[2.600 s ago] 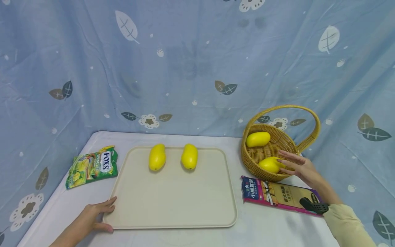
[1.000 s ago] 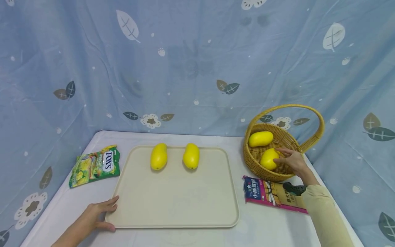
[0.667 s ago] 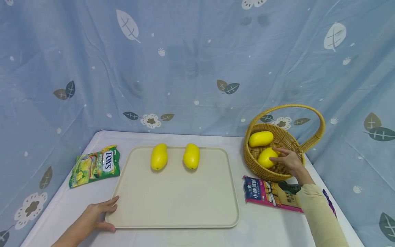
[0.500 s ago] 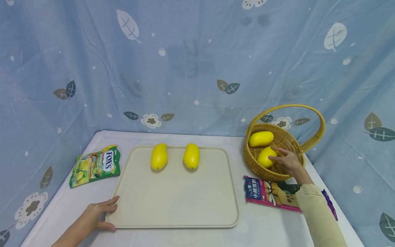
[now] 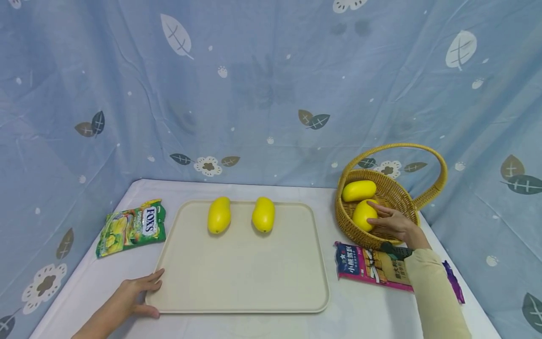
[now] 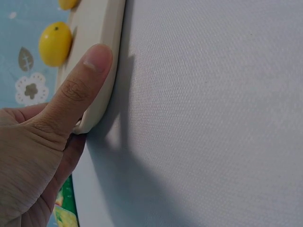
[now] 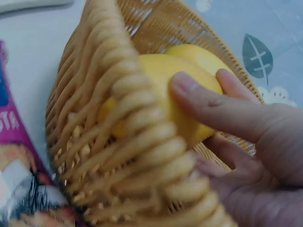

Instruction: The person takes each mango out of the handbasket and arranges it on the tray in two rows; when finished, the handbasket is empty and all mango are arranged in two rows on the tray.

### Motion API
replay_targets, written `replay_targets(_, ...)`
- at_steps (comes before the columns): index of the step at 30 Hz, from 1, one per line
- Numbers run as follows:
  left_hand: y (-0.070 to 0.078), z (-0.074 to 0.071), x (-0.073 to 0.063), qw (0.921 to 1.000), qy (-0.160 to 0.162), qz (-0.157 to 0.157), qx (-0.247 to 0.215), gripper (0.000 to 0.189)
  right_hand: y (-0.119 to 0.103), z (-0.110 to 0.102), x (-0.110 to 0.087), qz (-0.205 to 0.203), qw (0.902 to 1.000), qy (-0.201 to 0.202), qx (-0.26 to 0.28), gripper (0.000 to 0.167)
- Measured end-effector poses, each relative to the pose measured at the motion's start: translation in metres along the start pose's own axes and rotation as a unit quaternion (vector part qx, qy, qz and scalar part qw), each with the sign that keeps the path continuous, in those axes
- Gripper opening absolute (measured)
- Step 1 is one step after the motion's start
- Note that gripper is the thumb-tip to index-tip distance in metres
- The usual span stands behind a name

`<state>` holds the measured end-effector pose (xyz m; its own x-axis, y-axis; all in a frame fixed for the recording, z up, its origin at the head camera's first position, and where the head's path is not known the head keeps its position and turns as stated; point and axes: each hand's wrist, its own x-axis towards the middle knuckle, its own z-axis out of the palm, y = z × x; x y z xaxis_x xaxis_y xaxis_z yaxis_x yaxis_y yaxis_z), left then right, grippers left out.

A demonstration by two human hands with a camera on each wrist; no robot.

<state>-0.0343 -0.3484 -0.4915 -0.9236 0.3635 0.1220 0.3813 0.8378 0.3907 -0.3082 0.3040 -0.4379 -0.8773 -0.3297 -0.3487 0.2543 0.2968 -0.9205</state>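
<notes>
In the head view, my left hand point(image 5: 127, 296) grips the near left corner of a beige tray point(image 5: 241, 278), its thumb along the front rim. Two yellow mangoes, a left mango point(image 5: 219, 215) and a right mango point(image 5: 263, 215), lie at the tray's far side. My right hand point(image 5: 395, 223) reaches into a wicker basket point(image 5: 348, 230) and holds a yellow mango point(image 5: 363, 216) between thumb and fingers. The right wrist view shows the thumb on this mango point(image 7: 158, 75), partly hidden by the basket's rim. Another mango point(image 5: 359, 190) lies behind it in the basket.
A green candy bag point(image 5: 131, 228) lies left of the tray. In front of the basket is a pasta packet point(image 5: 372, 266), partly covered by the right sleeve. The basket's tall handle point(image 5: 398, 146) arches over it. A patterned blue cloth point(image 5: 262, 94) hangs behind the white table.
My right hand has moved left and deeper into the basket, and its fingers have come around the near mango, which has turned there. The left hand has stayed at the tray corner.
</notes>
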Motion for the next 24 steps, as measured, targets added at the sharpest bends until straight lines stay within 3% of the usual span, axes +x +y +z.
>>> replay_targets(3,0.0,0.0,0.0,1.0,0.006,0.002,-0.005,0.076,0.001,-0.004,0.0,0.002,0.9996,-0.019,0.02,0.074)
replay_targets(10,-0.002,0.002,-0.001,0.9991,0.022,0.023,-0.029,0.071,0.002,-0.011,-0.003,0.008,0.9985,-0.051,-0.02,0.072)
replay_targets(15,-0.003,0.003,0.0,0.9989,0.024,0.027,-0.029,0.068,0.002,-0.012,-0.003,0.007,0.9975,-0.063,0.033,0.067)
replay_targets(19,-0.003,0.003,0.0,0.9989,0.025,0.029,-0.029,0.067,0.001,-0.013,-0.003,0.007,0.9972,-0.065,0.036,0.066)
replay_targets(24,-0.001,0.001,0.0,0.9995,0.011,0.009,-0.029,0.069,-0.002,-0.013,-0.006,0.01,0.997,-0.066,0.039,0.067)
